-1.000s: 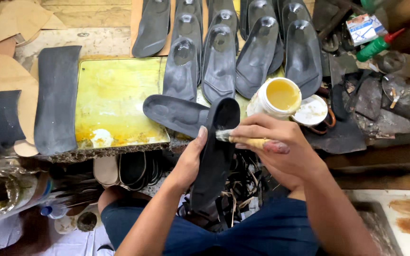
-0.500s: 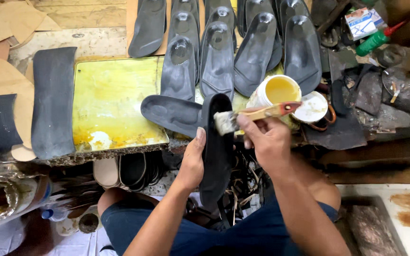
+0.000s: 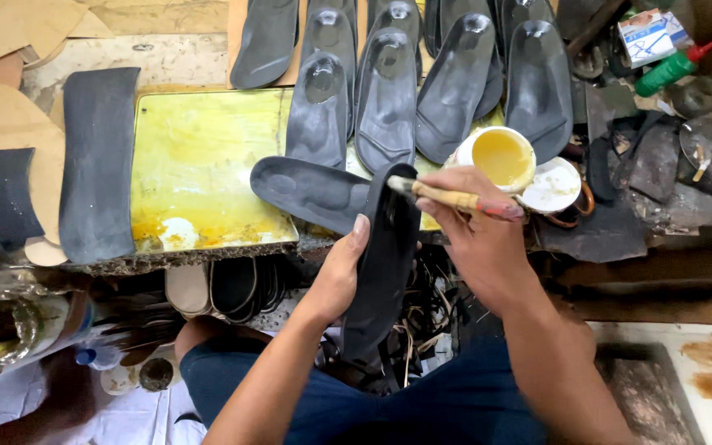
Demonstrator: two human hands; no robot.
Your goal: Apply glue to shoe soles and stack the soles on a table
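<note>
My left hand (image 3: 338, 276) grips a long black insole (image 3: 382, 272) by its edge, holding it upright over my lap. My right hand (image 3: 473, 231) holds a wooden-handled glue brush (image 3: 455, 198), its bristle tip touching the top end of that insole. Just behind the brush stands an open white can of yellow glue (image 3: 500, 156), with its lid (image 3: 555, 185) beside it. Another dark insole (image 3: 311, 191) lies flat on the yellow glue-stained board (image 3: 199, 165).
Several dark moulded insoles (image 3: 389, 91) lie in a row at the back of the board. A dark rubber strip (image 3: 96, 161) and tan cutouts (image 3: 2, 124) lie at the left. A green bottle (image 3: 669, 70), a small box and scraps crowd the right. More soles are stacked under the board.
My right hand has drawn the brush from the insole's middle up to its top end, near the glue can. The left hand keeps its hold on the insole.
</note>
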